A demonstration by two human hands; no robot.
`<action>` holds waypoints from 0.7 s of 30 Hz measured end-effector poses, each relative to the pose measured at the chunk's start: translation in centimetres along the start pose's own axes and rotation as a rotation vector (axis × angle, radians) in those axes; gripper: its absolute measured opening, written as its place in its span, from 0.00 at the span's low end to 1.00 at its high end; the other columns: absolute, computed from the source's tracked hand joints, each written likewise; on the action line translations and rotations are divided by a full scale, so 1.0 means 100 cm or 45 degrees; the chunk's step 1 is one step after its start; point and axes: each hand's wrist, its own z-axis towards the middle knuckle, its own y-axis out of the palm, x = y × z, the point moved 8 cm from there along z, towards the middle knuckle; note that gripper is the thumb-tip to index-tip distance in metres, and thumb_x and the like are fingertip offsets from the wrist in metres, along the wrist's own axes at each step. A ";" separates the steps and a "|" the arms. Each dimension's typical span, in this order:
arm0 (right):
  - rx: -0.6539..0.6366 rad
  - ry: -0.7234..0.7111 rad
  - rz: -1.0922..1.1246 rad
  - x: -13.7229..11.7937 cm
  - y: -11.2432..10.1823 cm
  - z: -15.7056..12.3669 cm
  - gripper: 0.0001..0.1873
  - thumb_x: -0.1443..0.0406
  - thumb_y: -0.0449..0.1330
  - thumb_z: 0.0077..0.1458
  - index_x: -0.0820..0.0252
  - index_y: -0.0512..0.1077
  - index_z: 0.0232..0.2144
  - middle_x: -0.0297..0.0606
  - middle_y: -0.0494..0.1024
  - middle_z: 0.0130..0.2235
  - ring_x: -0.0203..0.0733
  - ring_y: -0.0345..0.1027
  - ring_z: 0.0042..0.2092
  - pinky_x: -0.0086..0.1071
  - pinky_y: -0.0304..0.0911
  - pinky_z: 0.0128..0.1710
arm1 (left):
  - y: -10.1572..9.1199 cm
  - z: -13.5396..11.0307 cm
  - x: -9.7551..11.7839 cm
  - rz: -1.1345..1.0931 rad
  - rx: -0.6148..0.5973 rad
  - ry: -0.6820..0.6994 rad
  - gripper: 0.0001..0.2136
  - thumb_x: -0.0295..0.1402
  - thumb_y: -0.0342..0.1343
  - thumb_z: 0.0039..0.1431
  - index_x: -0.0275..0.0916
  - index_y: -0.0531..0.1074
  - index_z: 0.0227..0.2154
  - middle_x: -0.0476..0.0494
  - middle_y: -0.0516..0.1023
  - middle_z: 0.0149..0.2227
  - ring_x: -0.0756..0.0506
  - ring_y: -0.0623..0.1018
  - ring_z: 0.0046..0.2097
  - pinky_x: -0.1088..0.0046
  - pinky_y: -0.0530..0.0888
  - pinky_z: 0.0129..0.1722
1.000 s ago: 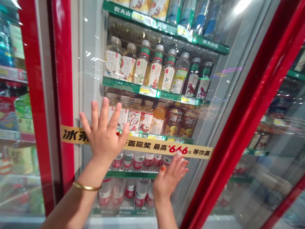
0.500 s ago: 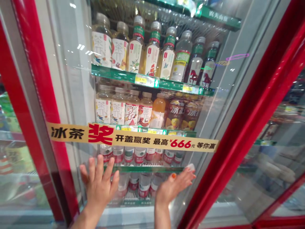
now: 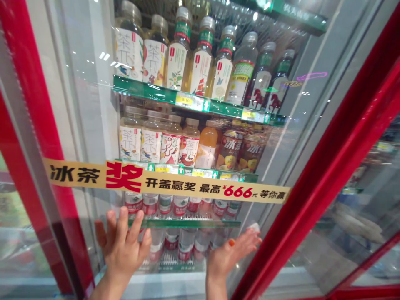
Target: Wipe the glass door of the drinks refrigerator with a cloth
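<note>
My left hand (image 3: pixel 123 248) is raised in front of the glass door (image 3: pixel 103 227) of a drinks fridge, fingers stretched and spread, holding nothing. Whether its fingertips touch the glass I cannot tell. My right hand (image 3: pixel 229 256) is turned side-on near the door's right part, fingers extended toward the red frame (image 3: pixel 300 175). An orange nail shows on its thumb. A small whitish patch (image 3: pixel 254 227) sits at its fingertips, too blurred to name. Just above both hands, a yellow banner strip (image 3: pixel 171 185) with black and red lettering crosses the door.
Behind the glass, green-edged shelves (image 3: pixel 150 89) carry rows of tea bottles (image 3: pixel 129 46), an orange drink bottle (image 3: pixel 206 143) and red-labelled water bottles (image 3: pixel 180 206). Yellow price tags (image 3: pixel 185 100) line the shelf edges. Another red frame (image 3: pixel 40 96) stands on the left.
The view has come slightly closer to the door, so bottles and banner look larger. My left hand sits a little further left and my right hand a little further right and lower.
</note>
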 end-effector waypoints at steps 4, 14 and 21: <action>-0.266 -0.529 0.070 -0.077 0.011 -0.048 0.39 0.56 0.42 0.75 0.68 0.40 0.80 0.53 0.38 0.82 0.62 0.29 0.83 0.67 0.30 0.79 | -0.001 0.003 0.000 -0.011 -0.003 -0.012 0.41 0.30 0.61 0.67 0.46 0.49 0.79 0.43 0.42 0.82 0.38 0.41 0.83 0.42 0.38 0.82; -0.027 0.047 0.039 -0.020 0.003 0.030 0.38 0.56 0.38 0.76 0.64 0.38 0.81 0.59 0.40 0.81 0.69 0.30 0.82 0.83 0.37 0.73 | 0.000 0.000 -0.001 -0.019 -0.023 -0.047 0.42 0.31 0.61 0.67 0.47 0.48 0.79 0.45 0.41 0.83 0.39 0.40 0.83 0.44 0.36 0.83; -0.254 -0.833 0.174 -0.088 -0.005 -0.047 0.41 0.58 0.52 0.71 0.57 0.46 0.80 0.37 0.43 0.82 0.53 0.33 0.83 0.53 0.28 0.82 | 0.002 -0.006 -0.005 -0.048 -0.013 -0.055 0.41 0.33 0.61 0.67 0.48 0.50 0.79 0.43 0.43 0.82 0.35 0.44 0.83 0.44 0.43 0.82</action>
